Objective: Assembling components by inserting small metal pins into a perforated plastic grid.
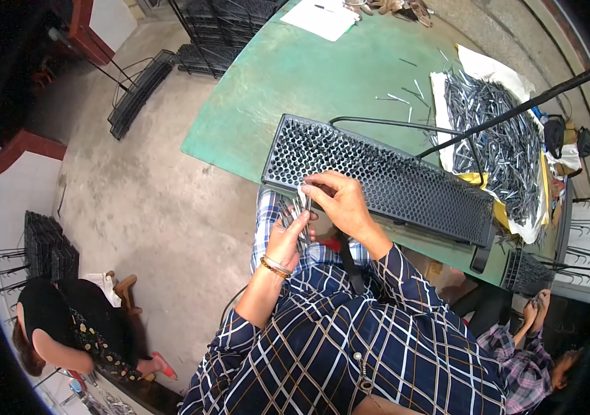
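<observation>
Left hand: a small bundle of thin metal pins (300,220) is clenched in the left hand (287,238), which is raised in front of the plaid shirt (350,339); a beaded bracelet (275,267) is worn at the wrist.
Right hand: the right hand (340,204) is laid over the top of the bundle, its fingertips (311,190) pinched on the upper ends of the pins, right at the near edge of the tray.
Pins: the held pins are kept upright between the two hands, just below the near left corner of the perforated tray.
Perforated tray: a long black tray (385,181), covered in small holes, is set slantwise across the near edge of the green table (295,76).
Loose stock: a large heap of dark metal pins (499,142) is spread on white sheeting at the far right of the table, with a few strays scattered beside it.
Rod: a dark rod (516,111) is seen crossing above the heap.
Papers: white sheets (323,17) are left at the far end of the table.
Floor: stacks of black trays (49,245) are piled on the concrete at left, and more (219,31) beyond the table.
Others: one seated person in dark clothing (67,318) is seen lower left, and another in a plaid shirt (523,346) lower right.
</observation>
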Available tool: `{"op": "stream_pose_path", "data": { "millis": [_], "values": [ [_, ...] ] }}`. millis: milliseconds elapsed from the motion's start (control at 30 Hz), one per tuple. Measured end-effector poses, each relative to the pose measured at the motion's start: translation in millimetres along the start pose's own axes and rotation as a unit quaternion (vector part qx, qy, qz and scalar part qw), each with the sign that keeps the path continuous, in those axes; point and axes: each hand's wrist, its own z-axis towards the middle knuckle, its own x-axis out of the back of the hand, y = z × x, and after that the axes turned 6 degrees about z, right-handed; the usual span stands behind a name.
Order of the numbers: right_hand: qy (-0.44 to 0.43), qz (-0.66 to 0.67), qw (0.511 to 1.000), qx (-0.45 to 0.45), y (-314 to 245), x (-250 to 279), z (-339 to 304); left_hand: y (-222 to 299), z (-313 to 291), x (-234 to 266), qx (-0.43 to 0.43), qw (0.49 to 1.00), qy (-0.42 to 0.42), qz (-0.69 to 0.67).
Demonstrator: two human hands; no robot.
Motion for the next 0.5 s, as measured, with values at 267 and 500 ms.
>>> {"op": "stream_pose_path", "data": {
  "millis": [267, 500],
  "values": [
    [0.025, -0.037, 0.999, -0.006, -1.7, 2.2, -8.7, -2.8, 0.7, -2.3, 0.0, 1.0, -0.009, -0.013],
    [0.023, -0.092, 0.995, 0.027, -7.4, 13.1, -5.5, -6.0, 5.4, 0.9, 0.004, 1.0, -0.006, -0.006]
  ]
}}
